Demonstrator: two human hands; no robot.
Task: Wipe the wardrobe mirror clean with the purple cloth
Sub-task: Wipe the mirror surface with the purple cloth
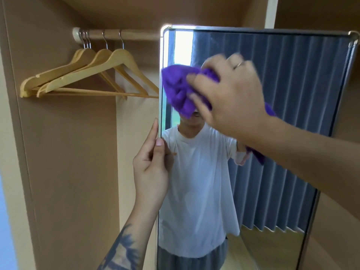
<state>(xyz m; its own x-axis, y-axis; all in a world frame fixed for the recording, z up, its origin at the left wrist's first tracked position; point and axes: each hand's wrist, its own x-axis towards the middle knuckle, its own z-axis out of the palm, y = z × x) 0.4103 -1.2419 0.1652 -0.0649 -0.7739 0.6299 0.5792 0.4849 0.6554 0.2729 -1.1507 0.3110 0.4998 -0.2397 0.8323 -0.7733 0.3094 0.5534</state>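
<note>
Upper left, wooden hangers [85, 75] hung on the rail [124, 34]. Centre frame, the left hand [151, 164] pinched the mirror [282, 133] by its left edge, fingers curled round it. Upper centre, the right hand [231, 94] gripped the bunched purple cloth [177, 88] (slightly blurred) against the glass.

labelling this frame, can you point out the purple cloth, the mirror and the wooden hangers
purple cloth [178, 90]: head view, on the bunched folds left of the right hand.
mirror [292, 84]: head view, on bare glass reflecting the curtain.
wooden hangers [116, 59]: head view, on the shoulder of the nearest hanger.
</note>
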